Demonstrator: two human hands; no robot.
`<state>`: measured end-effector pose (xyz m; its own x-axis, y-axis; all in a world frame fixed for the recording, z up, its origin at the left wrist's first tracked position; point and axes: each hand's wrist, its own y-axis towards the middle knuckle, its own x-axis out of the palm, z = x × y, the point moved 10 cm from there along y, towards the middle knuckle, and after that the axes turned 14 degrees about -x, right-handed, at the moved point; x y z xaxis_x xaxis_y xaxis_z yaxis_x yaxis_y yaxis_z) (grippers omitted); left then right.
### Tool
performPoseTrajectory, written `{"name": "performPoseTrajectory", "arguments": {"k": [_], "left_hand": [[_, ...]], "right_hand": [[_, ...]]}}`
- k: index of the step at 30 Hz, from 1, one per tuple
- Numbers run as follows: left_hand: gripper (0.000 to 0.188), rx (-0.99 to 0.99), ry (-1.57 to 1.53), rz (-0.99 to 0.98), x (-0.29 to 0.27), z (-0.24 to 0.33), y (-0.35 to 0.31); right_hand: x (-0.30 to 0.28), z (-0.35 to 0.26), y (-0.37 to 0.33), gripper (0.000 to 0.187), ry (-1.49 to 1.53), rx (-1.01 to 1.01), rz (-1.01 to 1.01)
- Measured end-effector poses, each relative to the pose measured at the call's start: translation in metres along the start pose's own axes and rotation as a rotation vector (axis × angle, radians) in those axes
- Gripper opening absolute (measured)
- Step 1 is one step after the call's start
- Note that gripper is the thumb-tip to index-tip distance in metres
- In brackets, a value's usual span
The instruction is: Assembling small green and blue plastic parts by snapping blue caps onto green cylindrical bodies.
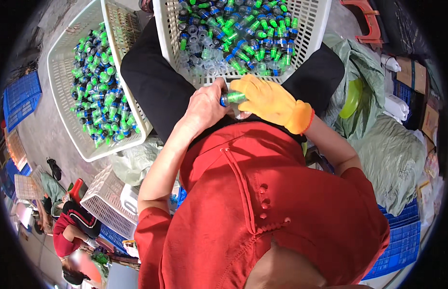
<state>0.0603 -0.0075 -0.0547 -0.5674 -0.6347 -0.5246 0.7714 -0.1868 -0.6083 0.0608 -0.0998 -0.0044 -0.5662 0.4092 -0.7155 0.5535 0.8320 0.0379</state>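
Observation:
My left hand, bare, is closed around one end of a small bottle-shaped piece with a blue band and a green end. From the other side my right hand, in a yellow-orange knitted glove, closes its fingers on the green end. Both hands are above my lap, at the near rim of a white perforated plastic basket. Inside lie many similar green, blue and dark pieces, with clear plastic cups gathered at the near left. Something clear shows below the gloved fingers, too small to make out.
Left of my knee stands another white basket, filled with like pieces. Plastic sacks and a blue crate are at my right. Another person sits at the lower left near a white crate. A red plastic stool is at upper right.

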Motion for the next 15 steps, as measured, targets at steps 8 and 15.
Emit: {"name": "performPoseTrajectory", "arguments": {"k": [8,15], "left_hand": [[0.041,0.087,0.332,0.047,0.01,0.008,-0.009],[0.03,0.116,0.068,0.042,0.007,-0.004,-0.013]], "right_hand": [[-0.018,-0.035,0.001,0.048,0.007,-0.155,0.212],[-0.002,-0.027,0.002,0.043,-0.044,-0.094,0.14]]}}
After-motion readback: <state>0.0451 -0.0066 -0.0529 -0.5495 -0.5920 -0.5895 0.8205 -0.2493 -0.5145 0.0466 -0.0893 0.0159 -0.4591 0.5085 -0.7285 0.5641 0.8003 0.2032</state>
